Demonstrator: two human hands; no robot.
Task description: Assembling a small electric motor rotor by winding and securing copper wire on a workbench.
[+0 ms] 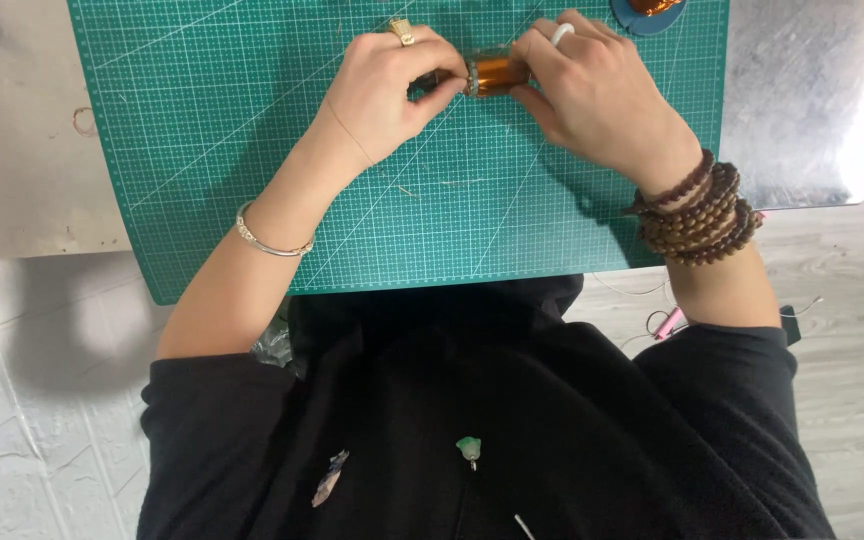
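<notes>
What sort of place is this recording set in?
Probably a small craft or hobby workbench: a green gridded cutting mat lies on a metal-topped table, and both hands, left hand and right hand, hold a copper-coloured spool.

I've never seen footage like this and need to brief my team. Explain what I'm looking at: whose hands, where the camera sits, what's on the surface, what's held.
There is no machine here. One picture, taken by a camera worn on a person's head, looks down at that person's own two bare hands. They work over a green cutting mat with a printed grid, lying on a grey table. The left hand and the right hand together hold a small copper-coloured spool between the fingertips. The left wrist wears a silver bangle, the right a wrap of brown beads. At the mat's top edge sits a blue dish, partly cut off.
</notes>
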